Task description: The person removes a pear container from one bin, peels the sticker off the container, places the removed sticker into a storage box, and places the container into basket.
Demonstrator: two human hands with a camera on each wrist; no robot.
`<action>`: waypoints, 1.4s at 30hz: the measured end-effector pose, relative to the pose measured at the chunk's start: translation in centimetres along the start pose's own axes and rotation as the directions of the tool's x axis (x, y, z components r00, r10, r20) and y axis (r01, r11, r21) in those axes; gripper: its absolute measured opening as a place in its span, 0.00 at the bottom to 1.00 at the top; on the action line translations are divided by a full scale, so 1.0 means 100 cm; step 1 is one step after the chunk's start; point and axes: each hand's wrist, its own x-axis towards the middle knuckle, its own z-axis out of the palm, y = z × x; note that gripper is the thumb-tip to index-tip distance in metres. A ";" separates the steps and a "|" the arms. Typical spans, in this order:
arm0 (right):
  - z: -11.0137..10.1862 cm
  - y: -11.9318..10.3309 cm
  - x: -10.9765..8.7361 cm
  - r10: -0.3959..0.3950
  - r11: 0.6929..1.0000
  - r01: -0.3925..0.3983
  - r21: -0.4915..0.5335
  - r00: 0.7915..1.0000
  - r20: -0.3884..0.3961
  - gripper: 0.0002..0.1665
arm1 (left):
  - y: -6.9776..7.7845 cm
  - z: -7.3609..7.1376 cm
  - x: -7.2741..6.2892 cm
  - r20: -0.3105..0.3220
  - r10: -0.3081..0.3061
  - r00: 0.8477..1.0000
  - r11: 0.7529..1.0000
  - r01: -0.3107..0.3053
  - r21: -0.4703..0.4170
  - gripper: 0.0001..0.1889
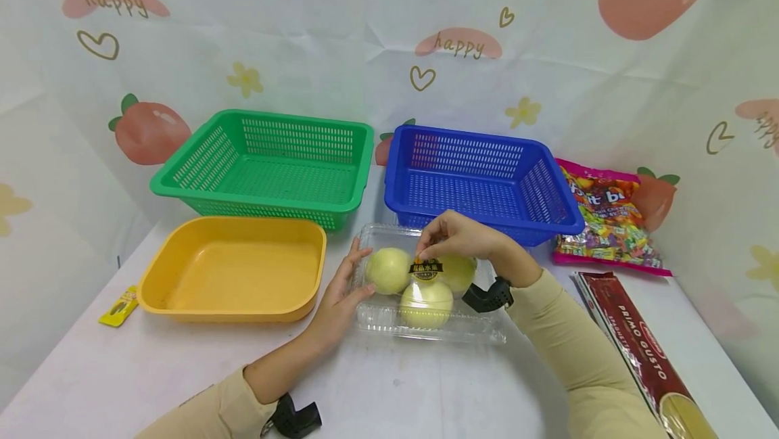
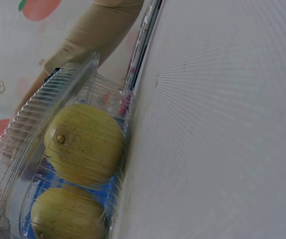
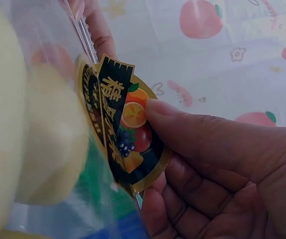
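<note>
Right hand pinching sticker, left hand bracing wide along left edge of box; seemingly peeling, slow low pulling likely keeping sticker whole.

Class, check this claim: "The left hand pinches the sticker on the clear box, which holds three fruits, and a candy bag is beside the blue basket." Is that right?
Not quite: the right hand pinches the sticker, as the head view shows. The rest stands: the clear box holds three fruits, and a candy bag is beside the blue basket.
</note>
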 end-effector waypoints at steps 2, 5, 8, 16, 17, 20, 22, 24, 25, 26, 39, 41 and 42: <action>0.000 0.001 0.000 0.001 1.000 -0.001 0.010 1.000 0.001 0.07 | 0.000 0.000 0.000 -0.001 -0.004 1.000 1.000 0.004 0.000 0.28; 0.000 0.001 0.000 -0.001 1.000 0.001 0.021 1.000 0.001 0.08 | 0.000 0.000 0.000 -0.003 -0.008 1.000 1.000 0.008 0.004 0.28; -0.001 0.002 0.000 -0.004 1.000 0.004 0.027 1.000 0.001 0.08 | 0.000 0.000 0.000 -0.004 -0.010 1.000 1.000 0.010 0.009 0.28; -0.002 0.003 -0.001 -0.006 0.999 0.006 0.034 1.000 -0.008 0.08 | 0.000 -0.001 0.000 0.005 -0.010 1.000 1.000 0.010 0.001 0.28; -0.002 0.003 -0.001 -0.007 0.999 0.007 0.039 1.000 -0.008 0.08 | -0.001 -0.001 0.000 0.005 -0.011 1.000 1.000 0.011 0.000 0.28; -0.002 0.004 -0.001 -0.005 0.999 0.006 0.051 1.000 -0.010 0.08 | -0.001 -0.001 0.000 0.007 -0.011 1.000 1.000 0.011 -0.001 0.28; -0.003 0.004 -0.001 -0.004 0.998 0.005 0.059 1.000 -0.013 0.08 | -0.001 -0.001 0.000 0.007 -0.013 1.000 1.000 0.013 0.000 0.28; -0.003 0.005 -0.001 -0.002 0.998 0.003 0.066 1.000 -0.018 0.09 | -0.001 -0.001 0.000 0.008 -0.013 1.000 1.000 0.013 0.002 0.28; -0.003 0.005 -0.002 -0.002 0.997 0.003 0.071 1.000 -0.021 0.09 | -0.001 -0.001 0.000 0.009 -0.014 1.000 1.000 0.014 0.002 0.28; -0.003 0.005 -0.002 -0.001 0.997 0.003 0.073 1.000 -0.023 0.09 | -0.001 -0.001 0.000 0.009 -0.011 1.000 1.000 0.011 0.004 0.28; -0.002 0.005 -0.004 -0.021 0.995 0.025 0.099 0.999 -0.040 0.09 | 0.001 -0.001 0.000 0.014 -0.011 1.000 1.000 0.011 0.000 0.27; -0.002 0.005 -0.004 -0.028 0.994 0.033 0.106 0.999 -0.041 0.09 | 0.001 -0.001 0.000 0.015 -0.012 1.000 1.000 0.012 0.001 0.27; -0.002 0.004 -0.004 -0.031 0.993 0.035 0.109 0.999 -0.042 0.09 | 0.001 -0.001 0.000 0.015 -0.012 1.000 1.000 0.012 0.000 0.27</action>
